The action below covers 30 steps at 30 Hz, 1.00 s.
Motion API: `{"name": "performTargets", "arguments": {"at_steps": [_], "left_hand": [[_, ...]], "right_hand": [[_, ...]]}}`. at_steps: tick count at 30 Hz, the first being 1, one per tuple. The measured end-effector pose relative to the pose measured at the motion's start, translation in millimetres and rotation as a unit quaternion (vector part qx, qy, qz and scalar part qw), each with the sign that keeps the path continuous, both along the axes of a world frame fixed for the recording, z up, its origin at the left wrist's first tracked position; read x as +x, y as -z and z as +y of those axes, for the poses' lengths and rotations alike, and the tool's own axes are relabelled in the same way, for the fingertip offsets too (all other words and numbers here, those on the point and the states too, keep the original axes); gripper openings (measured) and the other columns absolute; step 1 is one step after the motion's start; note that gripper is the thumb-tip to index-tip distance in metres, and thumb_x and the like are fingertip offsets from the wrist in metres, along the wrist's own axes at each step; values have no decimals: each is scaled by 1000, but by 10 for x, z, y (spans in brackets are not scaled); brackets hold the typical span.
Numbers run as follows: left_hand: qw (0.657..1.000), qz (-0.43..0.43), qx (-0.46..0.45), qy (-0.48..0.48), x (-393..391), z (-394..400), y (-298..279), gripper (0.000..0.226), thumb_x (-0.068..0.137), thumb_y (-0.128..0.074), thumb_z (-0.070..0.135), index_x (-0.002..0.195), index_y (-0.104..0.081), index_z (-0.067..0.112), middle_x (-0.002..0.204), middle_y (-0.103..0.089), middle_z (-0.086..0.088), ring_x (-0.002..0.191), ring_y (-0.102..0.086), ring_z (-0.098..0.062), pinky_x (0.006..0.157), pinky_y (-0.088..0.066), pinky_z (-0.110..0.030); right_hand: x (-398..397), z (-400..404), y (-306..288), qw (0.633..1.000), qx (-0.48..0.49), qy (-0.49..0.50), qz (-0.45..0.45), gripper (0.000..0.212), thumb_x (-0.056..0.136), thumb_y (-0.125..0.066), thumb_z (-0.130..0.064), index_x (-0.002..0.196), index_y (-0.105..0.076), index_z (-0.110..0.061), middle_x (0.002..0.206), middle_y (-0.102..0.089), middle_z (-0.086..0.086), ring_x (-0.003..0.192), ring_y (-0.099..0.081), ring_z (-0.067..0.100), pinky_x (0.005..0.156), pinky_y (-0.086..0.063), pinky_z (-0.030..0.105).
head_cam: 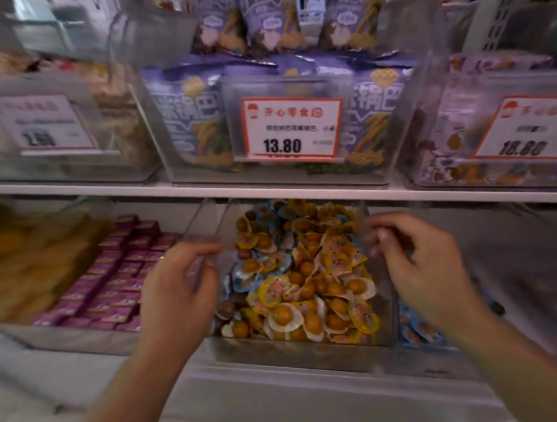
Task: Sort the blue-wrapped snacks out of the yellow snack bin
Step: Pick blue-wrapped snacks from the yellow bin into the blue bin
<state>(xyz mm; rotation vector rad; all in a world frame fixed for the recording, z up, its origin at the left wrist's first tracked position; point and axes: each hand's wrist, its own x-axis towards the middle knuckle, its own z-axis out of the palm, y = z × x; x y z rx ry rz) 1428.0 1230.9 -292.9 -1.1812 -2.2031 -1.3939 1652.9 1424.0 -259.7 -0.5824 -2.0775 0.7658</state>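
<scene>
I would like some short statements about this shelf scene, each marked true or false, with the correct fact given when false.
1. The left hand and the right hand are at the two sides of the clear snack bin. True.
2. The bin holds only yellow-wrapped snacks. False: blue-wrapped snacks lie among the yellow-wrapped snacks, mostly toward its left side.
3. The price tag above the bin reads 13.80. True.
4. The purple boxes lie to the right of the bin. False: they lie to its left.
</scene>
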Motion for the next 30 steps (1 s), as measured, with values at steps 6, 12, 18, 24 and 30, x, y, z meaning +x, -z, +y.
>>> {"name": "performTargets", "arguments": {"at_steps": [6, 12, 18, 24, 30], "left_hand": [[999, 14, -29, 4, -94, -191, -4, 26, 81, -55, 16, 99, -69, 29, 97, -67, 16, 91, -60, 2, 76, -39, -3], [999, 8, -14, 29, -94, -211, -9, 24, 84, -56, 13, 100, -71, 23, 96, -67, 12, 89, -61, -1, 76, -44, -11], [1000, -12, 7, 26, -125, -237, -53, 21, 85, -56, 15, 96, -72, 24, 94, -67, 14, 90, -61, -1, 78, -46, -15], [999, -24, 5, 24, -103, -265, -60, 21, 86, -56, 18, 98, -72, 26, 94, -66, 16, 90, -62, 0, 77, -45, -13], [999, -25, 28, 27, -26, -210, -84, 20, 91, -59, 12, 100, -71, 26, 93, -64, 20, 90, -60, 2, 76, -43, -10]], "right_hand": [[-904, -513, -3, 957, 70, -184, -214, 47, 88, -51, -1, 127, -64, -24, 124, -58, -6, 116, -54, 8, 99, -42, 16], [-1572, -401, 271, 859, 118, -171, -468, 75, 86, -62, -53, 151, -27, -38, 157, -29, -6, 142, -30, 20, 114, -32, 46], [-1553, -85, 256, 906, 80, -136, -393, 23, 77, -70, -50, 94, -58, -41, 93, -62, -14, 84, -61, 10, 71, -52, 30], [-1538, 97, 177, 901, 79, -99, -414, 10, 93, -61, -41, 91, -64, -32, 94, -60, -13, 91, -61, 12, 69, -47, 24], [-1442, 19, 66, 962, 49, -46, -263, 5, 100, -53, -35, 96, -55, -36, 95, -60, -5, 86, -57, 15, 73, -42, 28]]}}
